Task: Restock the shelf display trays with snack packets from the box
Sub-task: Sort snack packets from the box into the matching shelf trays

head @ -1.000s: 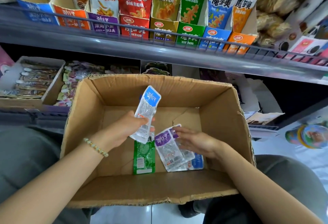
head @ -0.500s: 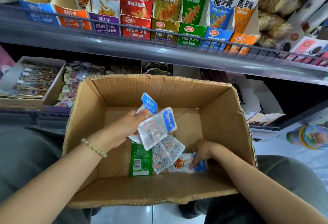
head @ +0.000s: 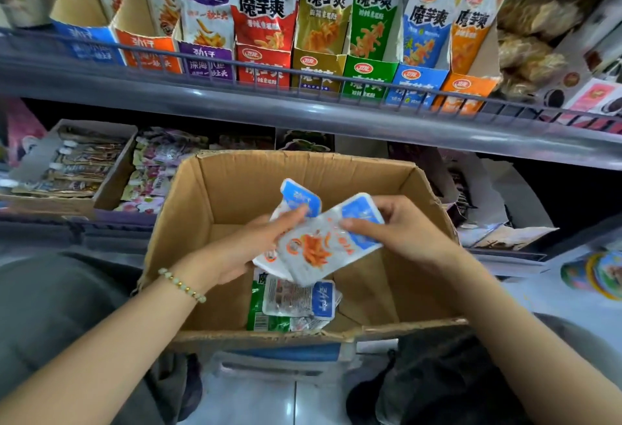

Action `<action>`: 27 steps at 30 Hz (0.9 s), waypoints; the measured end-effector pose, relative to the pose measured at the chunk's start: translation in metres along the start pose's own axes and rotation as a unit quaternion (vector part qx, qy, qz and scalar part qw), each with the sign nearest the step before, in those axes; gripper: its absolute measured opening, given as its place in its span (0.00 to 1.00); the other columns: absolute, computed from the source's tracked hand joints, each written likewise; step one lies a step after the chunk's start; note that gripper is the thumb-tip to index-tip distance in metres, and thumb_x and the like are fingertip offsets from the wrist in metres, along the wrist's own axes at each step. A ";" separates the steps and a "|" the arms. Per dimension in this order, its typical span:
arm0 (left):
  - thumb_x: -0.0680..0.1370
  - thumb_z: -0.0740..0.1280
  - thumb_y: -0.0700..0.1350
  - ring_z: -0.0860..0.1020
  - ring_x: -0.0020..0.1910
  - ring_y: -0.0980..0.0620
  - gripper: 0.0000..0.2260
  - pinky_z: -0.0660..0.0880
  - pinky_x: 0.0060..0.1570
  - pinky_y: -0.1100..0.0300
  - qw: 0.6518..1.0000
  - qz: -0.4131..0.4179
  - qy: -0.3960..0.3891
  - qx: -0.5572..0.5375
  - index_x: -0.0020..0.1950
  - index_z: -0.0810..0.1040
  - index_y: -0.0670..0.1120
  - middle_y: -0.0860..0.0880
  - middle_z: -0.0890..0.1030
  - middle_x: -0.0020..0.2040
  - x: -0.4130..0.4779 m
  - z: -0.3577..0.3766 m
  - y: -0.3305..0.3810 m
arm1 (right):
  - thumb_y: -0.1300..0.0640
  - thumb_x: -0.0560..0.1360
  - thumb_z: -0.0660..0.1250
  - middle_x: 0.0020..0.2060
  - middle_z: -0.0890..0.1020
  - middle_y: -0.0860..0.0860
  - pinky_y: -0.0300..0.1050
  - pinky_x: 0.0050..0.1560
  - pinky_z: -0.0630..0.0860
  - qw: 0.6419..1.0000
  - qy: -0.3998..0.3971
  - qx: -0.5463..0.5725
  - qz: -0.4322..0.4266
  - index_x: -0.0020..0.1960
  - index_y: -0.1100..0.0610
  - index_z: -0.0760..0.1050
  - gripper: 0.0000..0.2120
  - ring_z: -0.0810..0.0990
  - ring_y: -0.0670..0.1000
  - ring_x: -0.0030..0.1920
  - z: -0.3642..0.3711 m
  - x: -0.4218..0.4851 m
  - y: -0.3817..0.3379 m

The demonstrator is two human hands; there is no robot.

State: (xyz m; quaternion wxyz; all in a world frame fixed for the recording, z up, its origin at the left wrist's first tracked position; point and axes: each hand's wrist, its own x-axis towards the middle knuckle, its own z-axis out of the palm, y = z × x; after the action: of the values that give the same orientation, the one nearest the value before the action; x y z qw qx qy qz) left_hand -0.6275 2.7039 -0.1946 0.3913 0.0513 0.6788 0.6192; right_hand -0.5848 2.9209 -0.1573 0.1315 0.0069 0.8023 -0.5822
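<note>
The left hand (head: 249, 246) and right hand (head: 407, 232) hold packets (head: 319, 251).

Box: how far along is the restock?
Mostly done: the box is nearly empty and most upper-shelf trays look stocked. In hand: the left hand and right hand hold two blue packets above the box. Left: shelving those, plus a green packet and a few others on the box floor.

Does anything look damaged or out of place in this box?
The box has ragged, torn rims, worst along the near edge. On its floor one green packet lies among blue packets, so the flavours are mixed.
</note>
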 end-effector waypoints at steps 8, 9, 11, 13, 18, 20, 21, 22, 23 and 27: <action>0.76 0.69 0.43 0.84 0.45 0.46 0.09 0.81 0.42 0.59 0.991 0.044 0.118 -0.038 0.55 0.79 0.43 0.42 0.85 0.46 -0.001 -0.020 -0.009 | 0.50 0.76 0.68 0.48 0.83 0.53 0.40 0.46 0.77 0.991 -0.043 -0.121 0.039 0.51 0.55 0.78 0.09 0.81 0.47 0.44 0.008 0.064 0.056; 0.76 0.68 0.43 0.84 0.43 0.47 0.08 0.81 0.41 0.60 0.989 0.050 0.128 -0.048 0.55 0.79 0.43 0.42 0.85 0.45 -0.001 -0.020 -0.009 | 0.47 0.73 0.71 0.49 0.82 0.51 0.41 0.50 0.77 0.968 -0.118 -0.207 0.075 0.54 0.54 0.77 0.14 0.80 0.48 0.48 0.012 0.067 0.071; 0.77 0.67 0.45 0.84 0.42 0.49 0.08 0.81 0.41 0.61 0.989 0.053 0.131 -0.043 0.54 0.79 0.44 0.42 0.85 0.45 0.001 -0.019 -0.009 | 0.44 0.69 0.74 0.52 0.80 0.49 0.43 0.54 0.76 0.918 -0.213 -0.305 0.139 0.61 0.55 0.72 0.26 0.79 0.50 0.52 0.028 0.067 0.099; 0.78 0.66 0.47 0.84 0.46 0.48 0.09 0.80 0.49 0.55 0.990 0.053 0.123 -0.045 0.56 0.79 0.45 0.43 0.85 0.47 0.002 -0.015 -0.008 | 0.43 0.67 0.76 0.49 0.77 0.49 0.45 0.49 0.74 0.885 -0.239 -0.375 0.141 0.57 0.54 0.70 0.26 0.77 0.51 0.50 0.049 0.062 0.120; 0.81 0.59 0.48 0.83 0.52 0.47 0.10 0.80 0.49 0.55 0.990 0.074 0.049 -0.108 0.61 0.75 0.51 0.47 0.84 0.54 -0.003 -0.009 -0.002 | 0.60 0.70 0.75 0.34 0.74 0.44 0.36 0.38 0.70 0.942 -0.139 -0.279 0.123 0.34 0.51 0.69 0.15 0.73 0.46 0.37 0.047 0.061 0.142; 0.81 0.58 0.43 0.82 0.54 0.48 0.11 0.80 0.47 0.59 0.983 0.079 0.026 -0.163 0.61 0.74 0.51 0.47 0.82 0.57 -0.004 -0.012 0.000 | 0.61 0.68 0.76 0.36 0.76 0.45 0.37 0.41 0.72 0.970 -0.098 -0.196 0.107 0.38 0.51 0.71 0.14 0.73 0.44 0.37 0.034 0.059 0.137; 0.81 0.58 0.39 0.81 0.55 0.48 0.12 0.80 0.48 0.60 0.978 0.079 0.016 -0.192 0.61 0.73 0.50 0.47 0.82 0.58 -0.003 -0.013 0.001 | 0.58 0.67 0.78 0.38 0.76 0.46 0.37 0.42 0.72 0.968 -0.103 -0.206 0.096 0.41 0.51 0.72 0.14 0.73 0.44 0.38 0.031 0.057 0.137; 0.80 0.57 0.35 0.81 0.55 0.48 0.14 0.80 0.49 0.59 0.974 0.078 0.010 -0.213 0.62 0.73 0.49 0.47 0.81 0.59 -0.003 -0.014 0.001 | 0.54 0.65 0.79 0.41 0.76 0.46 0.38 0.43 0.72 0.962 -0.111 -0.231 0.096 0.45 0.51 0.72 0.17 0.73 0.45 0.40 0.033 0.055 0.139; 0.79 0.58 0.32 0.81 0.55 0.47 0.16 0.80 0.49 0.59 0.970 0.077 0.006 -0.231 0.62 0.72 0.49 0.46 0.81 0.59 -0.003 -0.013 0.001 | 0.50 0.63 0.80 0.43 0.75 0.47 0.40 0.44 0.72 0.953 -0.117 -0.260 0.107 0.48 0.51 0.72 0.21 0.74 0.46 0.43 0.038 0.052 0.143; 0.77 0.59 0.29 0.81 0.55 0.45 0.21 0.80 0.51 0.55 0.968 0.057 0.001 -0.246 0.63 0.72 0.49 0.45 0.82 0.57 -0.003 -0.013 -0.004 | 0.42 0.62 0.78 0.54 0.76 0.53 0.44 0.50 0.70 0.893 -0.150 -0.406 0.124 0.56 0.53 0.71 0.29 0.74 0.54 0.55 0.060 0.055 0.159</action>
State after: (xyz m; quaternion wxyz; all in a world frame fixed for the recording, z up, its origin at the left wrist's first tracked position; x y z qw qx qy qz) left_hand -0.6312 2.6911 -0.1976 0.3554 -0.0085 0.5017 0.7886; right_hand -0.5999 2.9079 -0.3353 0.3127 -0.0344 0.9322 -0.1789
